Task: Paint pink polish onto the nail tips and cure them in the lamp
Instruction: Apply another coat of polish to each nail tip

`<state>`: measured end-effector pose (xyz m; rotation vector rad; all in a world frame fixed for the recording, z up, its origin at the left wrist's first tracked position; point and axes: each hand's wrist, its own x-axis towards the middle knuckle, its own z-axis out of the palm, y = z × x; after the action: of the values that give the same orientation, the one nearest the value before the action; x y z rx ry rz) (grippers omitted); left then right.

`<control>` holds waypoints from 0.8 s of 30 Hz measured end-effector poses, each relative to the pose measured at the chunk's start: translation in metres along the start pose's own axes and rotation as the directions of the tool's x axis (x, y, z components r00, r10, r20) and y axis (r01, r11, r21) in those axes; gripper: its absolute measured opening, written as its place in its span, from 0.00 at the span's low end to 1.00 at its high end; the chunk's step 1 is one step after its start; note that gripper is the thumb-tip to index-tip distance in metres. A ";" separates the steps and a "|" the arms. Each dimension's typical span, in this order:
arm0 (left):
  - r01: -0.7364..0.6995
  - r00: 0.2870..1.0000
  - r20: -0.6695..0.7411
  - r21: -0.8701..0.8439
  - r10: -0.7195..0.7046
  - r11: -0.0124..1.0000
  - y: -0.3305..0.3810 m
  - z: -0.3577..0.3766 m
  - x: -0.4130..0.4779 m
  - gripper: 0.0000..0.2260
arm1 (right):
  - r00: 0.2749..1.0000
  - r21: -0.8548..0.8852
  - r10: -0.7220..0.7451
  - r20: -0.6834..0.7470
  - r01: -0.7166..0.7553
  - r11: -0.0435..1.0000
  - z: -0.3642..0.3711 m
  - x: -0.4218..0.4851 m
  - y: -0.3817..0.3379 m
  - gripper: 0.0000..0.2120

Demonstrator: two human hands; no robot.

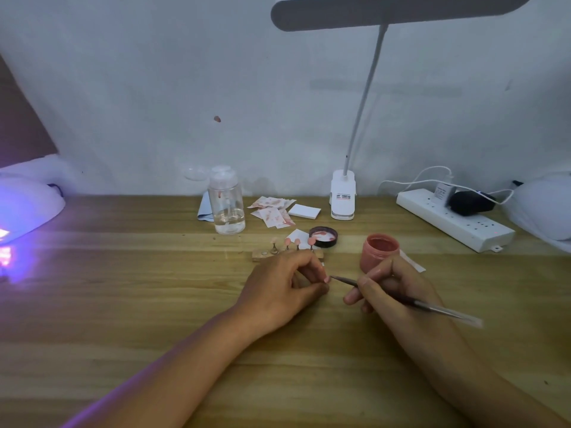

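Open jar (379, 254) — pink polish (380, 243) inside.

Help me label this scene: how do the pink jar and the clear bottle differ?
The jar is short, pink and opaque; the bottle is taller and see-through. The jar stands open; the bottle has its top on. The jar is just beyond the right hand; the bottle stands farther back, leftward. Both stand upright on the table.

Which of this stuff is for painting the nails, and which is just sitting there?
For the job: brush in right hand, polish jar, tip pinched in left hand, tips on stand, curing lamp.
Lying about: bottle, wipes, desk lamp, power strip.
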<state>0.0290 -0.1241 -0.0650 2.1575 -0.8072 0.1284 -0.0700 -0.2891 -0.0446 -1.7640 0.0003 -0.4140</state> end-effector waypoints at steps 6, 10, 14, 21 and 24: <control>-0.036 0.999 -0.013 0.021 0.036 0.999 -0.001 0.000 0.001 0.09 | 1.000 -0.012 0.006 -0.001 -0.006 1.000 0.001 0.000 -0.002 0.05; -0.050 0.998 -0.036 0.037 0.051 0.998 -0.002 0.000 0.001 0.09 | 1.000 -0.015 0.002 -0.012 -0.003 1.000 0.001 0.000 -0.002 0.05; -0.064 0.997 -0.033 0.052 0.066 0.997 -0.002 0.001 0.000 0.09 | 1.000 -0.035 -0.001 -0.013 0.000 0.999 0.001 -0.001 -0.003 0.05; -0.059 0.996 -0.056 0.069 0.063 0.996 -0.002 0.002 0.000 0.07 | 1.000 -0.036 0.004 0.003 -0.004 0.999 0.001 -0.002 -0.005 0.04; -0.052 0.997 -0.046 0.073 0.055 0.996 -0.002 0.001 0.001 0.09 | 1.000 -0.025 0.003 0.007 -0.003 1.000 0.000 -0.002 -0.005 0.04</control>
<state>0.0307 -0.1242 -0.0673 2.1918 -0.8446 0.2394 -0.0728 -0.2869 -0.0400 -1.7901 0.0032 -0.4077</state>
